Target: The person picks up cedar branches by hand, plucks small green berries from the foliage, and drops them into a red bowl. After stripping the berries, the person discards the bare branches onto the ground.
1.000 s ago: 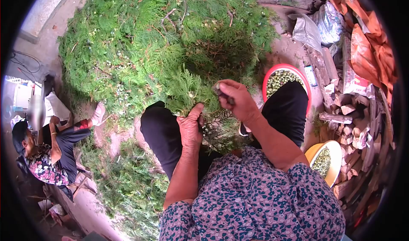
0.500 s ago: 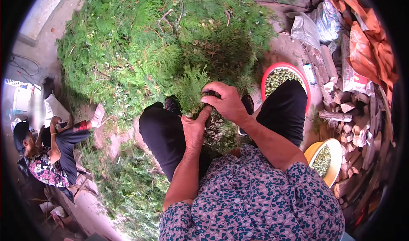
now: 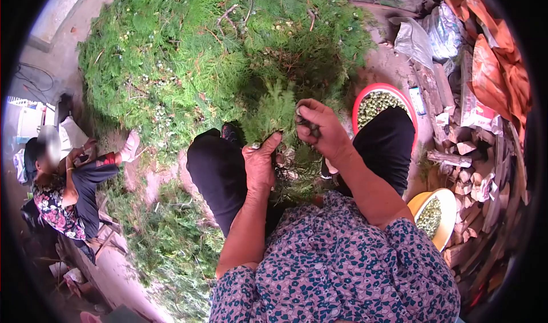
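Note:
My left hand (image 3: 261, 162) is closed around a leafy green conifer sprig (image 3: 271, 110), its thumb pressed on the stem between my knees. The feathery tip points away from me, and darker twigs hang below the hand. Just right of the sprig, my right hand (image 3: 324, 130) is raised with its fingers curled in. Its fingertips look dark, and what they hold, if anything, is too small to make out. Beyond both hands lies a big heap of cut conifer branches (image 3: 165, 55) dotted with small pale cones.
At my right knee stands a red-rimmed basin (image 3: 394, 87) of small green cones; a yellow basin (image 3: 451, 214) of them sits closer. Stacked firewood (image 3: 465, 180), plastic bags (image 3: 412, 42) and an orange sheet (image 3: 491, 77) line the right. Another person (image 3: 63, 192) sits at left.
My right hand has parted from my left and shifted right, away from the sprig's stem. My left hand keeps hold of the sprig, almost in place.

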Demonstrator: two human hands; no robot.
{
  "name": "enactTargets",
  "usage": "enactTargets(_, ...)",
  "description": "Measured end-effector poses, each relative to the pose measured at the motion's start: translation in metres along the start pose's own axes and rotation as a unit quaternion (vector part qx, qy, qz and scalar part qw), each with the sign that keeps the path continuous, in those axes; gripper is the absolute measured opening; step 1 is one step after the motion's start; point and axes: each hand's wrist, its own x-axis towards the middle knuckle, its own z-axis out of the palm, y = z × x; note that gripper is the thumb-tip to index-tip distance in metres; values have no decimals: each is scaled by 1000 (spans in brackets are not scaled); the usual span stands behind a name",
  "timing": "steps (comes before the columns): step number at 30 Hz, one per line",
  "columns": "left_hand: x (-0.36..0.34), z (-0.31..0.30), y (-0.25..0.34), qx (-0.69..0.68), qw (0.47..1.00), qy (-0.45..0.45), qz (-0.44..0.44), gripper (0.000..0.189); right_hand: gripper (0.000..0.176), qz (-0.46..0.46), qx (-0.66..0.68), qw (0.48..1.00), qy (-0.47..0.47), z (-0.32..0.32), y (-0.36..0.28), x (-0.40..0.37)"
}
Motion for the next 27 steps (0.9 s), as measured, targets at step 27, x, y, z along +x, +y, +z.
enactTargets(27,9,-4,-3,-69,997,-13,36,12,18,-102,-247,960,84,-8,-62,-23)
